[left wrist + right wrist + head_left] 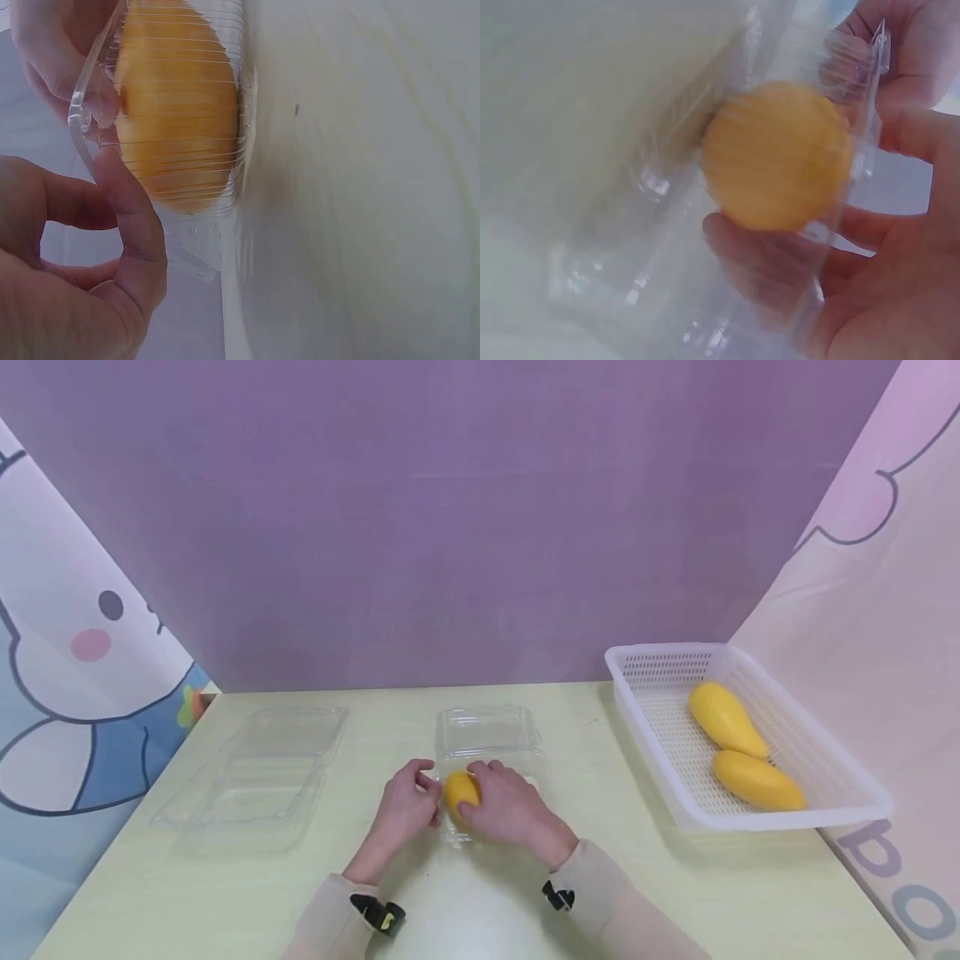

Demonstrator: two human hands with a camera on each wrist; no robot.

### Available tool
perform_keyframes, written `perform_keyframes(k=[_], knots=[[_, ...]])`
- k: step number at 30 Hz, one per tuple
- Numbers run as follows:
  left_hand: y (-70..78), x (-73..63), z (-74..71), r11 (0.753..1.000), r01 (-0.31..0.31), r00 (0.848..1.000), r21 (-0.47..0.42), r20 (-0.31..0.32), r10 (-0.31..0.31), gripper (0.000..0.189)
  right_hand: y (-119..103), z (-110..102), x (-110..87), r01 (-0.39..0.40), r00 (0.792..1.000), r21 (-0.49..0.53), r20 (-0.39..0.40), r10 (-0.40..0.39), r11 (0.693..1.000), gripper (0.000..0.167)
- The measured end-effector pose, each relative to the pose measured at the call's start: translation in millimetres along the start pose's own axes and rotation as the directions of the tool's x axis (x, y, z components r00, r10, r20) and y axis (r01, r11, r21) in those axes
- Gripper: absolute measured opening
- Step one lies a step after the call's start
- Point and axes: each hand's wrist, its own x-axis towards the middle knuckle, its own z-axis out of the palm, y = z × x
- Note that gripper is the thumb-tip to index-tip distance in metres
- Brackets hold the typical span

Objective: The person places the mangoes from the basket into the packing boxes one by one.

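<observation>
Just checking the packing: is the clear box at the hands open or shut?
Open: its lid lies folded back on the far side, not over the mango the right hand holds.

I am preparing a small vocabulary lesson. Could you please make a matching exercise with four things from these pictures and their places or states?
1. right hand
2. left hand
3. basket
4. backdrop

A. purple, behind the table
B. holding a mango in the box
C. white, with two mangoes inside
D. at the box's left edge

Pairs: 1-B, 2-D, 3-C, 4-A
</observation>
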Motion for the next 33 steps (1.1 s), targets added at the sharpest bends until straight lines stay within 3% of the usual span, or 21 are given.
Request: perform_keyframes(k=[11,19,33], knots=[[-0.7,0.7,1.3,1.0,0.019,1.0,0.016,0.012,-0.019,0.045,-5,-19,-2.3,0.016,0.998,-0.123,0.062,-0.009,0.992,0.049],[0.6,0.5,0.5,1.0,0.007,1.0,0.009,-0.002,-0.007,0.044,-6,-33,-6.4,0.065,0.997,-0.254,0.053,-0.053,0.965,0.037],[0.9,0.9,0.8,1.0,0.0,1.0,0.007,-0.001,0.0,0.044,10,-70,-21.9,0.053,0.998,-0.317,0.054,-0.037,0.947,0.046]])
